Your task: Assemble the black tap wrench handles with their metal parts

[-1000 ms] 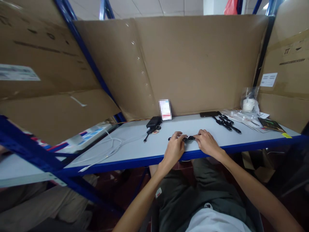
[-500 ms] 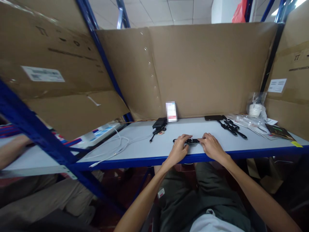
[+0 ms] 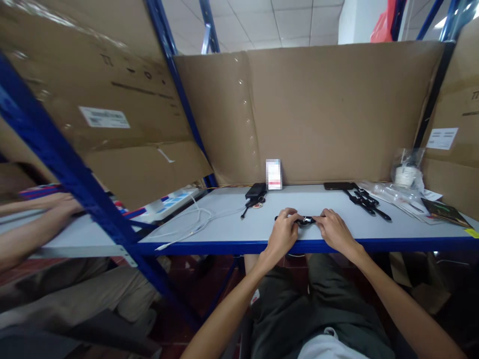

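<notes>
Head view: a person's left hand [image 3: 282, 231] and right hand [image 3: 334, 230] grasp one black band-like device [image 3: 307, 220] near the front of one white worktop [image 3: 224, 222], one black box [image 3: 256, 190] beyond, overlapping black straps [image 3: 360, 202], hard to count, at right

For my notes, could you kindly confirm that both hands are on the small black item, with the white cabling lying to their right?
Not quite: the left hand and right hand are indeed on the small black item, but the head view shows the white cabling lying to their left, not right.
</notes>
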Tool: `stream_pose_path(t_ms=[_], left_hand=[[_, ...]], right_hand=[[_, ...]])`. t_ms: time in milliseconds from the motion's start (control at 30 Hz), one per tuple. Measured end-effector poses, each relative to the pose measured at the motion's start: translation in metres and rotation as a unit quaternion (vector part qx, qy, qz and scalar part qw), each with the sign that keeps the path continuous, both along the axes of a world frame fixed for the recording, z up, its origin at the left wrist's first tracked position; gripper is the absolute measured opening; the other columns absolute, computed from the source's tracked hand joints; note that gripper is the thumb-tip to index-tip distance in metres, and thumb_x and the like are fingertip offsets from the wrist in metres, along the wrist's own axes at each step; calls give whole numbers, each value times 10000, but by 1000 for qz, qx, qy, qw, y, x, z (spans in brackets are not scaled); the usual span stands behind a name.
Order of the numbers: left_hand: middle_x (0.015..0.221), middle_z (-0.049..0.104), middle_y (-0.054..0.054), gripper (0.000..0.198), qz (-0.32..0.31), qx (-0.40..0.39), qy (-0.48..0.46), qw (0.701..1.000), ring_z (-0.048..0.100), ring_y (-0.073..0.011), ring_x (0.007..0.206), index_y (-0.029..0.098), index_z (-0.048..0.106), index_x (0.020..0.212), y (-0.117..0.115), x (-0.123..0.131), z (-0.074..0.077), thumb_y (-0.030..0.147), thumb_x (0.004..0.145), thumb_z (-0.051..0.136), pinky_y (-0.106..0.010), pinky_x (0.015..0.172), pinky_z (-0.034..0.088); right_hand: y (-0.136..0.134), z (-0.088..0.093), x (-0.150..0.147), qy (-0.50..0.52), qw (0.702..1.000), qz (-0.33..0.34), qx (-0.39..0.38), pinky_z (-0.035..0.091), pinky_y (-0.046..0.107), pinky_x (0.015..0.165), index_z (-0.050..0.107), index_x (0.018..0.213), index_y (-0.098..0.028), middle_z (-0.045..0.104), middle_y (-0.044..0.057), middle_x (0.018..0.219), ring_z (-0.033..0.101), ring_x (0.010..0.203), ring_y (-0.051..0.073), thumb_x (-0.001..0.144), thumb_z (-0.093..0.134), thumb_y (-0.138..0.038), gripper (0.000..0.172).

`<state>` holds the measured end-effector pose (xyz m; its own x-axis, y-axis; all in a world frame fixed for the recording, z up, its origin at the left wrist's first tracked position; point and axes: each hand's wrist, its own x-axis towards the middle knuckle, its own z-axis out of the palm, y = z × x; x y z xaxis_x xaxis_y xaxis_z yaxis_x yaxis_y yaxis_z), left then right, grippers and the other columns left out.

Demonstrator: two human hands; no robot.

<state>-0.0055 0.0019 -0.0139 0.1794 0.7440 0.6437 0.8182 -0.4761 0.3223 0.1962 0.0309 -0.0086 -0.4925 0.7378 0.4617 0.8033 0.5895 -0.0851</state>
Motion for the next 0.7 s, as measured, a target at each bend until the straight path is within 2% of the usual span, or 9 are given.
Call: stream_pose_path(t_ms=[200, 367, 533, 700], left_hand=[[1295, 640, -134, 482, 23, -17, 27, 999, 558, -321, 1208, 190, 748, 1199, -3, 1, -1, 20, 839, 477, -500, 1031, 495], [1216, 691, -105, 554, -11, -48, 21, 999, 623, -273, 1140, 188, 723, 1256, 5, -2, -1, 1, 786, 496, -447, 1037, 497], [1156, 696, -59, 553, -40, -45, 7, 998, 634, -223, 1108, 229, 737, 1190, 8, -5, 2, -28, 775, 479, -379, 1033, 503], [1226, 633, -114, 437, -2, -2, 3, 1000, 563, -279, 1188, 200, 754, 1086, -3, 0, 2, -10, 836, 462, -448, 1040, 493]], right_hand=[[3, -1, 2, -13, 1000, 13, 2, 435, 334, 882, 749, 1186, -211, 624, 111, 1033, 569, 1016, 243, 1013, 483, -148, 324], [2, 1, 3, -18, 999, 24, 10, 435, 334, 885, 748, 1184, -210, 613, 110, 1033, 565, 1006, 241, 1031, 467, -170, 322], [0, 2, 3, -22, 999, 28, 8, 433, 331, 898, 739, 1210, -213, 609, 106, 1035, 560, 1010, 234, 1025, 472, -158, 329], [-4, 5, 0, -14, 1000, 7, 3, 436, 335, 904, 744, 1212, -217, 613, 111, 1032, 562, 1022, 240, 1025, 468, -156, 339]])
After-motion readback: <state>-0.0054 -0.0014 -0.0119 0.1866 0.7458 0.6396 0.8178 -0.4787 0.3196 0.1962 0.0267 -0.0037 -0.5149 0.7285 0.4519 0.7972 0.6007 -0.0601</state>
